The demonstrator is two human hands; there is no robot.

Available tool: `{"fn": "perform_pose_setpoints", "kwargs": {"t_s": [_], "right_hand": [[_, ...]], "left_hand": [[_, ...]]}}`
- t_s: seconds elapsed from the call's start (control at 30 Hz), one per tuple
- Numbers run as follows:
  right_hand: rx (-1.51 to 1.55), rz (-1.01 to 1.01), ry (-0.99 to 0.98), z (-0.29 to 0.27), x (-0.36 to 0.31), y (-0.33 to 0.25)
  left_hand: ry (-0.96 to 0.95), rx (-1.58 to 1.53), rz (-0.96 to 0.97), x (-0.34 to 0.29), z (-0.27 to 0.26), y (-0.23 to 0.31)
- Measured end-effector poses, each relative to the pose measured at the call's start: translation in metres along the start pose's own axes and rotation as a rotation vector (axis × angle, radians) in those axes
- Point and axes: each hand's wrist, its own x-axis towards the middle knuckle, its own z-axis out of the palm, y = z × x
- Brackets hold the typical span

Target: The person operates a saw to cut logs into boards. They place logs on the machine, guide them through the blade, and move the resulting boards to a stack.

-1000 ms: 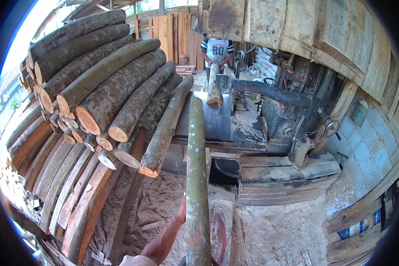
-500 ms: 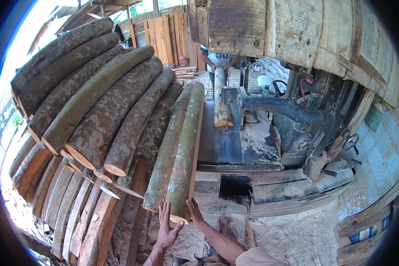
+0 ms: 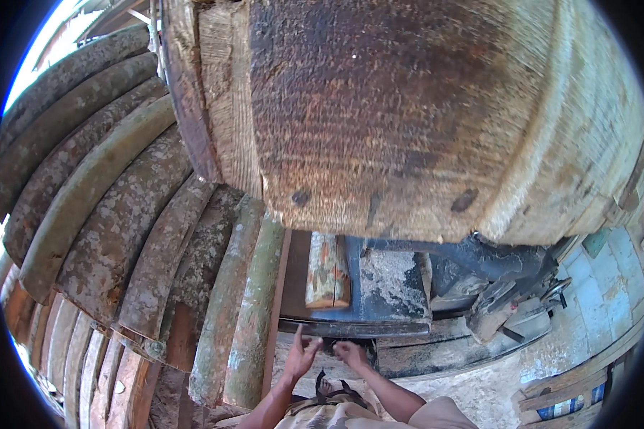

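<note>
Head: two hands point(image 3: 302, 357) near one log point(image 3: 325, 279) on table point(image 3: 298, 286).

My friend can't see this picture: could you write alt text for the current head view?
A person's bare left hand and right hand, apparently empty, are before a dark metal machine table bearing a mottled round wooden log. Bark-covered grey-brown logs lie piled at left; a weathered brown wooden panel covers much of the top.
</note>
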Motion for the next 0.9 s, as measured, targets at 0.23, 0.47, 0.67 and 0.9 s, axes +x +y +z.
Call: {"fn": "perform_pose_setpoints", "kwargs": {"t_s": [0.23,0.47,0.67,0.9], "right_hand": [[-0.211,-0.194,0.49,-0.053,0.038,-0.039],[-0.004,-0.049,0.232,0.005,-0.064,0.004],[0.111,-0.06,0.225,0.044,-0.161,0.036],[0.091,-0.021,0.21,0.081,-0.264,0.073]], "left_hand": [[0.276,0.4,-0.133,0.057,0.005,-0.047],[-0.104,-0.169,-0.297,-0.048,-0.007,-0.078],[-0.071,-0.203,-0.275,-0.145,-0.016,-0.107],[-0.083,-0.317,-0.239,-0.256,-0.012,-0.137]]}}
